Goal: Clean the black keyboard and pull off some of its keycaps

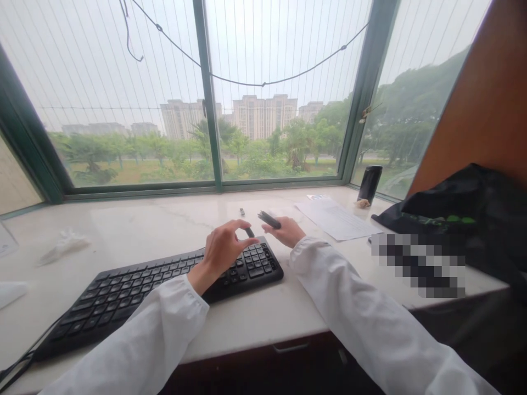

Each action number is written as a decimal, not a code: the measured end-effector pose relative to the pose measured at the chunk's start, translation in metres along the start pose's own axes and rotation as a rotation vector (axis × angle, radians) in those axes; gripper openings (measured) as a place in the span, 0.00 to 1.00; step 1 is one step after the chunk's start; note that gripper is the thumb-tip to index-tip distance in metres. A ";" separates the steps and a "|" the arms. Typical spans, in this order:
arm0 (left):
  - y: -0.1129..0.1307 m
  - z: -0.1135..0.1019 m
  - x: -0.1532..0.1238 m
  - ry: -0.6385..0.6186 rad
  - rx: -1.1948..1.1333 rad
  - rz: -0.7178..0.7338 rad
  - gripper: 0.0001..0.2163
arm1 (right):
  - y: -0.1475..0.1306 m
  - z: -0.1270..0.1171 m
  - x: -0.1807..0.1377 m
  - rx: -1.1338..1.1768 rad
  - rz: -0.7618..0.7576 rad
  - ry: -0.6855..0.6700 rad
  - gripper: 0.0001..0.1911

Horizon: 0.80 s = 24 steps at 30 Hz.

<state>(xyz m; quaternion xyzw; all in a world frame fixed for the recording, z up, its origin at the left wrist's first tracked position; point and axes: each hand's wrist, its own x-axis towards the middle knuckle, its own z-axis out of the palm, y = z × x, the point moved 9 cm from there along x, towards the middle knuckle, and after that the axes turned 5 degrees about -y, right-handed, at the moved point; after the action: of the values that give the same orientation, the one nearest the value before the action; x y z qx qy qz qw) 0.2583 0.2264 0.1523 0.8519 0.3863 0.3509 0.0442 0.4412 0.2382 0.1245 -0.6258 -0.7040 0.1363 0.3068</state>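
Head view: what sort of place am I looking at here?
Probably a home or office desk on a window ledge, several floors up. A black keyboard and paper sheets lie on the pale stone counter, and the big window overlooks trees and apartment blocks.

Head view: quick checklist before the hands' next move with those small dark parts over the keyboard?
1. Right hand holds the dark pen-like piece: ok, gripped at one end.
2. Left hand pinches the small dark cap: ok, between thumb and fingers.
3. The two pieces are apart: ok, a gap shows between them.
4. Keyboard lies flat on the sill: ok.
5. Small loose piece beyond the hands lies apart from them: ok.
6. What the pieces are, or how they fit: cannot tell, too small.
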 end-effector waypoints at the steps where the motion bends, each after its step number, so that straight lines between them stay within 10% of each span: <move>1: 0.001 -0.001 0.000 0.000 0.014 0.003 0.17 | -0.001 0.003 0.000 -0.010 -0.007 -0.068 0.18; 4: 0.001 -0.003 0.001 0.001 0.052 0.007 0.17 | -0.003 0.008 -0.003 -0.028 -0.048 -0.202 0.17; 17: -0.055 -0.002 0.029 -0.146 0.083 -0.137 0.17 | 0.028 -0.006 0.003 -0.297 0.081 0.064 0.15; 24: -0.079 0.033 0.068 -0.303 0.107 -0.167 0.16 | 0.028 0.002 0.004 -0.339 0.085 0.010 0.13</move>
<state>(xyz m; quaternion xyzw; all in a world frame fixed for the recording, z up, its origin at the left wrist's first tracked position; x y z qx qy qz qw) 0.2611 0.3347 0.1386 0.8612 0.4625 0.1925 0.0856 0.4624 0.2476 0.1078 -0.6985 -0.6882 0.0253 0.1945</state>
